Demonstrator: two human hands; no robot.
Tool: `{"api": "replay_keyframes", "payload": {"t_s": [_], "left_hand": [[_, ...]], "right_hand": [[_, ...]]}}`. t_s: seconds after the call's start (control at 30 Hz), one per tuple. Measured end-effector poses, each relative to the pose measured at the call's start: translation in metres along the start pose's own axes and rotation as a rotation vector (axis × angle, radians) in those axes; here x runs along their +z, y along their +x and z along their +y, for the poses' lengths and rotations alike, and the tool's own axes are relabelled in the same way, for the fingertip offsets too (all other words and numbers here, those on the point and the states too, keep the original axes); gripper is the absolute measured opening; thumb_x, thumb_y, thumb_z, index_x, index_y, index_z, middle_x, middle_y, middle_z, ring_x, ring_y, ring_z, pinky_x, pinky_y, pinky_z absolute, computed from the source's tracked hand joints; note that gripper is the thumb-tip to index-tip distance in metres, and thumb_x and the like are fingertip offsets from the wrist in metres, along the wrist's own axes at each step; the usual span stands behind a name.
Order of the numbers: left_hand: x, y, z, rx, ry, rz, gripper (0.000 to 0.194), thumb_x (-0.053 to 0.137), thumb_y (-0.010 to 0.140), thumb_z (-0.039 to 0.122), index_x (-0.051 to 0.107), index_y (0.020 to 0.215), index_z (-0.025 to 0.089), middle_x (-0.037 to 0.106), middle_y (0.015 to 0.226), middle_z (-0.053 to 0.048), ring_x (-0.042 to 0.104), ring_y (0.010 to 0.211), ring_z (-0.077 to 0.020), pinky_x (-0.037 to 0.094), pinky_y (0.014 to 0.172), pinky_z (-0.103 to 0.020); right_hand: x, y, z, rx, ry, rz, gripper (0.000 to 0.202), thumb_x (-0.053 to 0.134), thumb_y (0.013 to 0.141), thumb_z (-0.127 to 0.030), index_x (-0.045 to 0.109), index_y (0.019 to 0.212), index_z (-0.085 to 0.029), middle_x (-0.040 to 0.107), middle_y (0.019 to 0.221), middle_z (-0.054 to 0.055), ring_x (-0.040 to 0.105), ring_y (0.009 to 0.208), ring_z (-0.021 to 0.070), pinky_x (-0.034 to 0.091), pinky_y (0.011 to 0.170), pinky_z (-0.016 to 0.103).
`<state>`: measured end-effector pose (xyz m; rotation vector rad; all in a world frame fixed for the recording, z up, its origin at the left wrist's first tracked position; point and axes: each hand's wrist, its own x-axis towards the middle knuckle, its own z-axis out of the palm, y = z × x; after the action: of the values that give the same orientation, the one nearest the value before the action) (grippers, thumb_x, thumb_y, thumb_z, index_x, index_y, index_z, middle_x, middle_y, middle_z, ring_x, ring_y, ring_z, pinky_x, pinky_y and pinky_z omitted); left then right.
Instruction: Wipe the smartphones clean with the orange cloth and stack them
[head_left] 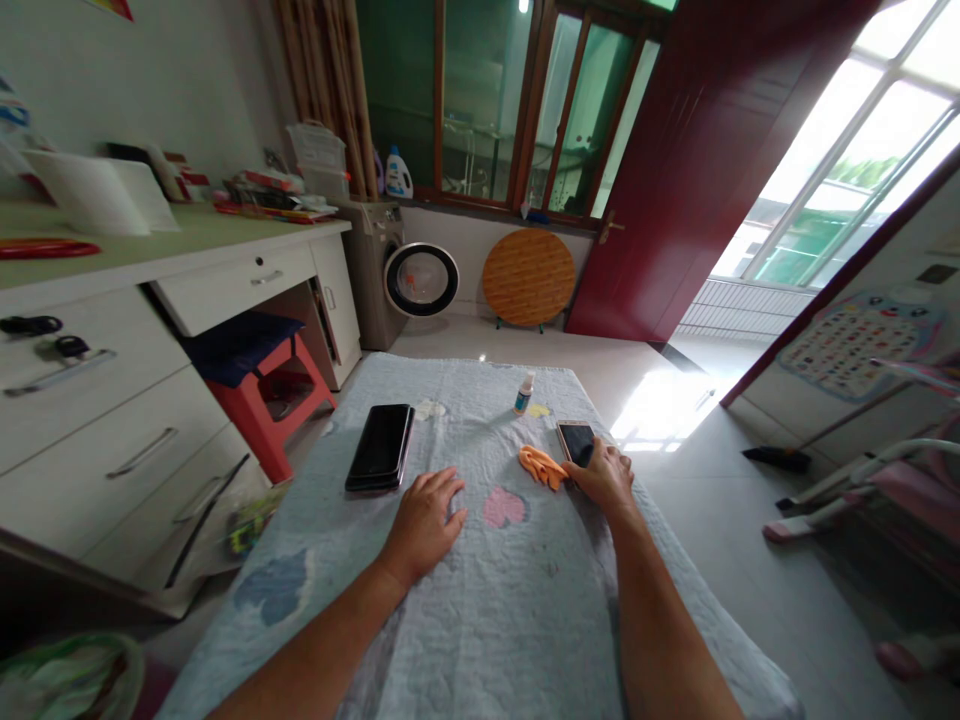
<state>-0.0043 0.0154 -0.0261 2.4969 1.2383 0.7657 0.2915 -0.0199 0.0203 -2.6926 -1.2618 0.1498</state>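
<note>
Over at their one o'clock, the right hand point(606, 477) pinches a flat, gold-rimmed, black-screened phone point(576, 440), probably slick, fragile, best held by its edges; left hand point(426, 518) loosely spread

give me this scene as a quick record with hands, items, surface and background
left hand: palm down on surface, holding nothing
right hand: over near end of phone, firmness of grip unclear
items: black device, small bottle, crumpled orange cloth
surface: pale blue patterned cover
background: washing machine, door open; round wooden top
</note>
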Motion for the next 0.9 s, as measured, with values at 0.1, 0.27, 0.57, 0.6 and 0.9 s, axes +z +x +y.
{"api": "replay_keyframes", "payload": {"t_s": [0.1, 0.27, 0.57, 0.6, 0.9], "left_hand": [[-0.001, 0.000, 0.000, 0.001, 0.001, 0.000, 0.032, 0.064, 0.077, 0.017, 0.067, 0.108, 0.018, 0.062, 0.126, -0.011, 0.055, 0.116, -0.0273, 0.043, 0.103, -0.043], [-0.004, 0.001, 0.003, -0.006, 0.006, -0.015, 0.032, 0.065, 0.077, 0.017, 0.068, 0.108, 0.018, 0.063, 0.125, -0.010, 0.056, 0.115, -0.0275, 0.044, 0.102, -0.043], [-0.006, 0.001, 0.003, -0.011, 0.008, -0.034, 0.033, 0.064, 0.077, 0.017, 0.067, 0.110, 0.017, 0.062, 0.127, -0.011, 0.055, 0.116, -0.0273, 0.043, 0.103, -0.042], [-0.005, 0.001, 0.003, -0.011, 0.010, -0.032, 0.033, 0.064, 0.077, 0.017, 0.067, 0.110, 0.017, 0.062, 0.127, -0.011, 0.055, 0.116, -0.0273, 0.043, 0.103, -0.043], [-0.005, 0.000, 0.002, 0.019, 0.018, -0.023, 0.032, 0.065, 0.078, 0.018, 0.067, 0.110, 0.017, 0.062, 0.127, -0.011, 0.054, 0.116, -0.0276, 0.044, 0.102, -0.044]], "right_hand": [[0.000, 0.000, 0.000, -0.006, 0.003, -0.003, 0.082, 0.060, 0.074, -0.053, 0.038, 0.143, -0.013, 0.052, 0.131, 0.020, 0.046, 0.121, 0.0383, 0.038, 0.096, 0.046], [0.000, -0.001, -0.002, -0.014, -0.001, 0.013, 0.077, 0.060, 0.073, -0.051, 0.044, 0.137, -0.013, 0.054, 0.126, 0.022, 0.049, 0.116, 0.0390, 0.039, 0.092, 0.047], [0.000, -0.003, -0.002, -0.063, 0.102, 0.231, 0.060, 0.058, 0.076, -0.045, 0.053, 0.128, -0.015, 0.052, 0.128, 0.021, 0.048, 0.114, 0.0393, 0.039, 0.090, 0.050], [-0.001, -0.003, -0.003, -0.120, 0.132, 0.280, 0.054, 0.056, 0.078, -0.041, 0.055, 0.125, -0.015, 0.052, 0.128, 0.019, 0.048, 0.114, 0.0366, 0.039, 0.091, 0.047], [0.017, -0.024, -0.037, -0.600, 0.105, 0.161, 0.027, 0.056, 0.087, -0.037, 0.064, 0.104, -0.018, 0.066, 0.099, 0.009, 0.055, 0.091, 0.0227, 0.038, 0.082, 0.031]]}}
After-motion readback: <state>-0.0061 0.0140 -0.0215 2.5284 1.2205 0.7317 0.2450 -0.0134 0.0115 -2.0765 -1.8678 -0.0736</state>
